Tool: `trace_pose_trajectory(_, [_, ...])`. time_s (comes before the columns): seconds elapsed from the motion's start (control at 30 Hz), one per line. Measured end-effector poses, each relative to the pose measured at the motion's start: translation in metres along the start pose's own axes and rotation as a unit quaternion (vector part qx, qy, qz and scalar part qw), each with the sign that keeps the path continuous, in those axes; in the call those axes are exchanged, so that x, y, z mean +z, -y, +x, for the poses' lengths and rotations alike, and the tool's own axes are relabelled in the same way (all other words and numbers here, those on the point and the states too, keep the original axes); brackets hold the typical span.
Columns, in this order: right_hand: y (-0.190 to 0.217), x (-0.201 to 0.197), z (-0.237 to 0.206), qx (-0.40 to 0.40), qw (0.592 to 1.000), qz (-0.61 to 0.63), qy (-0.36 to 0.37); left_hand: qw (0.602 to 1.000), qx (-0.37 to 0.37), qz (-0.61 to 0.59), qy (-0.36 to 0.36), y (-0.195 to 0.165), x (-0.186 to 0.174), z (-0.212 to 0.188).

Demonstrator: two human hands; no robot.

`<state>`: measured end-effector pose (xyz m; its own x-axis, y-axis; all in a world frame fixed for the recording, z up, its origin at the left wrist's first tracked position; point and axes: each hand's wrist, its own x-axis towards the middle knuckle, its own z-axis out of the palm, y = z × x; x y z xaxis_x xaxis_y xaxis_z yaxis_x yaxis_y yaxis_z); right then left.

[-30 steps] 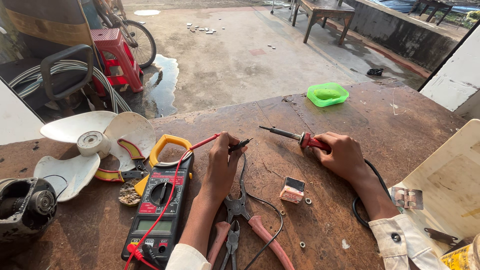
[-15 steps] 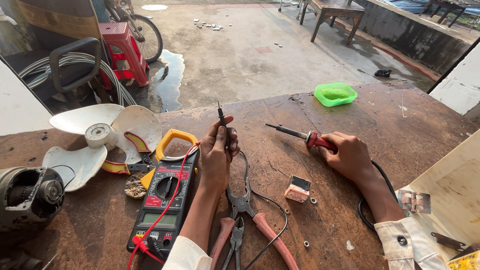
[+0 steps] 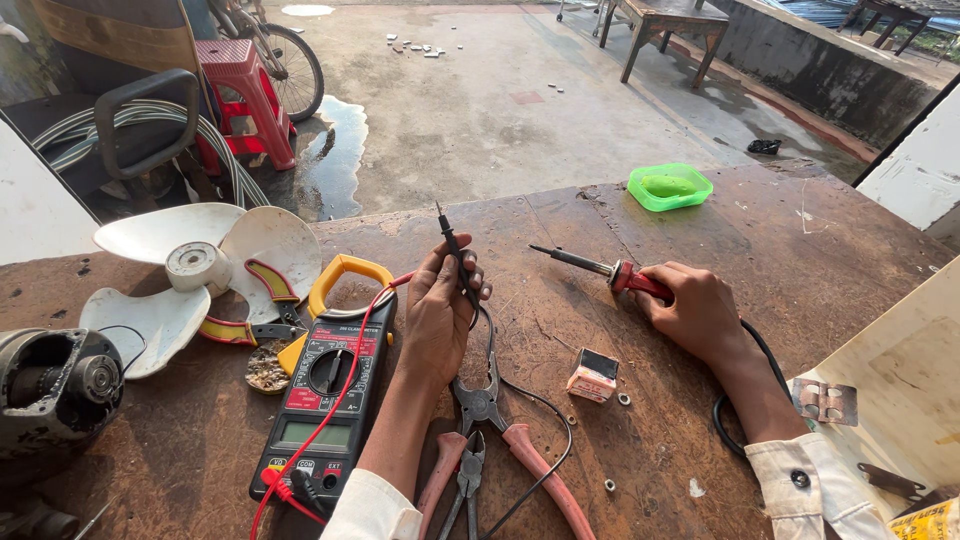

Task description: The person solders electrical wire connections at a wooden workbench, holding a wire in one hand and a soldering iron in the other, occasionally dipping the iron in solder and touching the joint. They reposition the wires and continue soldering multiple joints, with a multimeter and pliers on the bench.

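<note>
Left hand (image 3: pixel 437 318) pinches slim black probe (image 3: pixel 455 255) (tip up); right hand (image 3: pixel 697 310) grips red-handled soldering iron (image 3: pixel 600 270).

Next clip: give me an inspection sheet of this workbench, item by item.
Surface: worn brown bench, stained and scratched.
Job's things: black probe pointing up; soldering iron lying low over the bench; clamp meter lying flat.
Clutter: white fan blade, motor, pliers, small box, green tray, loose washers.
Hands: left hand holds the probe; right hand grips the iron.
Cables: red lead crosses the meter; black cord runs under the right wrist.
Surroundings: concrete yard, puddle, red stool, bicycle wheel.
</note>
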<state>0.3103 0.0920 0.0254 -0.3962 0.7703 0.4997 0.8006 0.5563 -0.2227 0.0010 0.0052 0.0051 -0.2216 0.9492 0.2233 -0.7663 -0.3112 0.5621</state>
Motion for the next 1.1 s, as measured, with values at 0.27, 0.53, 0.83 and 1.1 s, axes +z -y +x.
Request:
trace_pose_trajectory(0.27, [-0.002, 0.002, 0.001, -0.005, 1.0, 0.0, -0.003, 0.997, -0.017, 0.066, 0.033, 0.006, -0.008, 0.002])
trace_pose_trajectory(0.53, [0.0, 0.0, 0.003, -0.006, 0.988, 0.083, -0.133, 0.979, -0.01, 0.201, -0.022, 0.014, -0.014, 0.008])
trace_pose_trajectory(0.83, [0.017, -0.003, 0.0, -0.103, 0.985, 0.058, -0.125, 0.944, -0.001, 0.324, -0.059, 0.018, -0.019, 0.008])
trace_pose_trajectory(1.1, [0.028, -0.008, -0.001, -0.117, 0.987, 0.069, -0.086, 0.925, 0.001, 0.367, -0.093, 0.019, -0.019, 0.007])
